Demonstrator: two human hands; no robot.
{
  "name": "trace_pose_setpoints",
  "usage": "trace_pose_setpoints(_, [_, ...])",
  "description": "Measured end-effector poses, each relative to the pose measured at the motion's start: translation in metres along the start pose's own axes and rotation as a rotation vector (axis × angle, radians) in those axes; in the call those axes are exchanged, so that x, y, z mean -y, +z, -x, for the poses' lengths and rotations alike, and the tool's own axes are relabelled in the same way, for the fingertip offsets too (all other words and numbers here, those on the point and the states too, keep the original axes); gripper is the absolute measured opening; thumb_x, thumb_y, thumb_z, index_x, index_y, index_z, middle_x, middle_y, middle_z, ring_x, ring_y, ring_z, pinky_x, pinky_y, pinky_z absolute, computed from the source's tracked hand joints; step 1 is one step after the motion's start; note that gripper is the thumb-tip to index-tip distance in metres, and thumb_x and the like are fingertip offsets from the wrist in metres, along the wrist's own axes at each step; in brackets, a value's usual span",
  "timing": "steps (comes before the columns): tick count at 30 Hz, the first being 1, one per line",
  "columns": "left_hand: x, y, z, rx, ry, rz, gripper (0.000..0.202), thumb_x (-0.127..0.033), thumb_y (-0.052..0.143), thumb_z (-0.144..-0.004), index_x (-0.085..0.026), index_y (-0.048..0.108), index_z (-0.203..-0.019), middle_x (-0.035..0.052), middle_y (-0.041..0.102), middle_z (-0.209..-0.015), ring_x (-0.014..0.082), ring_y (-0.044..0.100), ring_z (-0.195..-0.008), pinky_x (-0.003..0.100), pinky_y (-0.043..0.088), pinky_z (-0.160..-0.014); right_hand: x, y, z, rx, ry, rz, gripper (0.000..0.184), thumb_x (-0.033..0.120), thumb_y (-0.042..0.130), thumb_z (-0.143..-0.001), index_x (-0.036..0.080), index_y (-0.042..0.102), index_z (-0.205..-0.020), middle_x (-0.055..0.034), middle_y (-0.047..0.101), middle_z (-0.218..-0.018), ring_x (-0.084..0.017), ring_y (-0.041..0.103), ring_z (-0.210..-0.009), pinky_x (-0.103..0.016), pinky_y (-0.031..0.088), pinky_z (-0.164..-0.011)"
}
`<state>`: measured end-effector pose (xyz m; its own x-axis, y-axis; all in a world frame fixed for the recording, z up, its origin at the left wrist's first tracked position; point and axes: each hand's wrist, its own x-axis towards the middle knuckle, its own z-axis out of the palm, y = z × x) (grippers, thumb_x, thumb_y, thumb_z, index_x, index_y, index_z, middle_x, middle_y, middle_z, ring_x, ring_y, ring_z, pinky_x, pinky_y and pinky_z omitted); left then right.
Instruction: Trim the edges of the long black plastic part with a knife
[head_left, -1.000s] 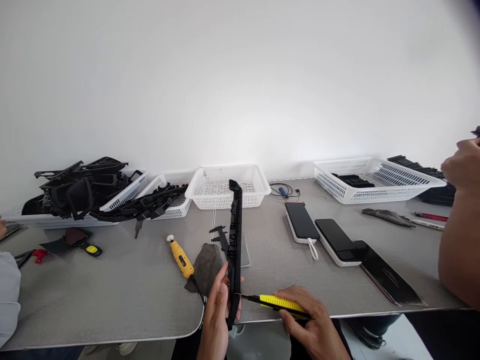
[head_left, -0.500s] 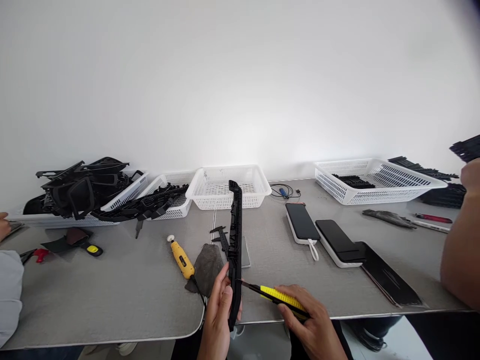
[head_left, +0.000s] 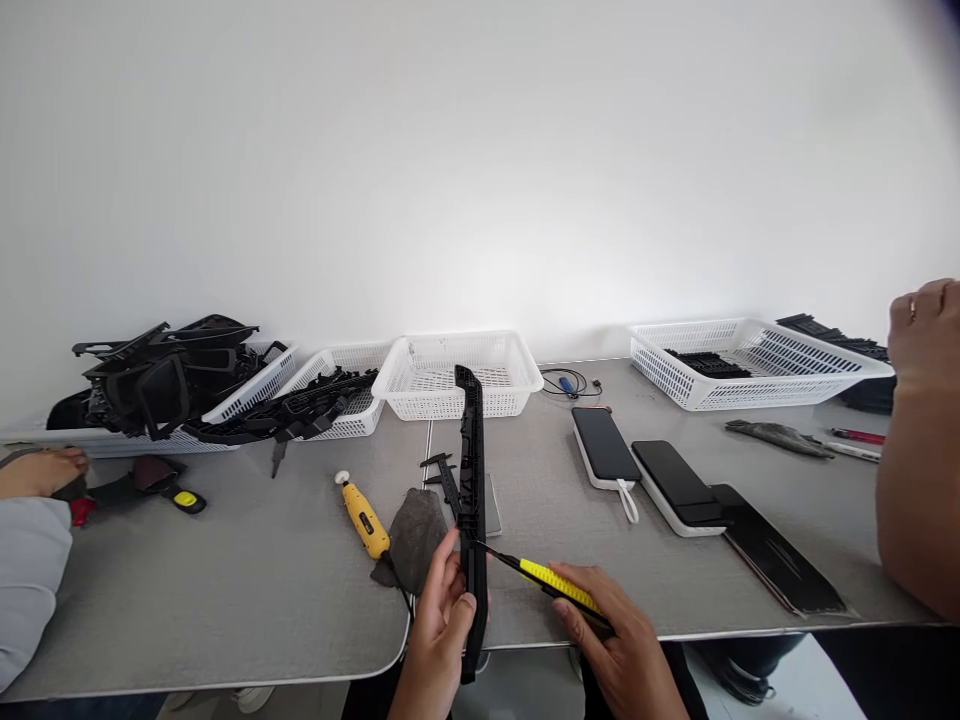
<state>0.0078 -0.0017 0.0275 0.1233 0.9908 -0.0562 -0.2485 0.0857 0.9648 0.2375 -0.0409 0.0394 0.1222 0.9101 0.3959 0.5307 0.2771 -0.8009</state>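
Note:
Upright in my left hand (head_left: 441, 622) is a long, narrow black plastic part (head_left: 471, 460) with a bent upper end. The fingers wrap around its lower half, and the thumb lies along its face. My right hand (head_left: 619, 635) grips a yellow and black utility knife (head_left: 559, 583). The knife's blade points left, and its tip meets the part's right side just above my left thumb. Behind the part lie a black caliper (head_left: 448, 482) and a thin grey plate (head_left: 492, 505), both partly hidden. Left of them is a dark grey cloth (head_left: 417, 540).
A yellow rotary tool (head_left: 365, 517) lies left of the cloth. White baskets (head_left: 457, 405) line the wall, some with black parts. Phones on white power banks (head_left: 604, 447) lie to the right. Co-workers' arms reach in at left (head_left: 34, 560) and right (head_left: 915, 470).
The black part has dropped slightly, and the knife tip now touches higher along it. The left co-worker's hand has come in over the red-handled tool; the right co-worker's hand has moved left.

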Motion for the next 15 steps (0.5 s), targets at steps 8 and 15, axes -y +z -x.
trace_pose_setpoints(8, [-0.001,0.002,0.002,0.017,-0.038,0.058,0.069,-0.035,0.058,-0.097,-0.031,0.037,-0.162,0.0135,0.060,-0.152,0.0319,0.063,-0.128,0.041,0.057,-0.097,0.002,0.003,0.002,-0.011,0.038,0.009,0.030,0.045,0.065,-0.100,0.029,0.076,-0.123,-0.0068,0.080,-0.111,-0.021,0.078,-0.099,-0.028,0.066,-0.084])
trace_pose_setpoints(15, [-0.012,0.005,0.005,0.001,-0.094,0.017,0.072,-0.051,0.063,-0.098,-0.032,0.037,-0.162,0.0150,0.054,-0.159,0.0360,0.057,-0.139,0.046,0.052,-0.110,-0.001,0.001,0.005,-0.005,0.059,0.013,0.030,0.047,0.065,-0.099,0.031,0.077,-0.122,-0.0066,0.081,-0.115,-0.023,0.079,-0.105,-0.029,0.067,-0.084])
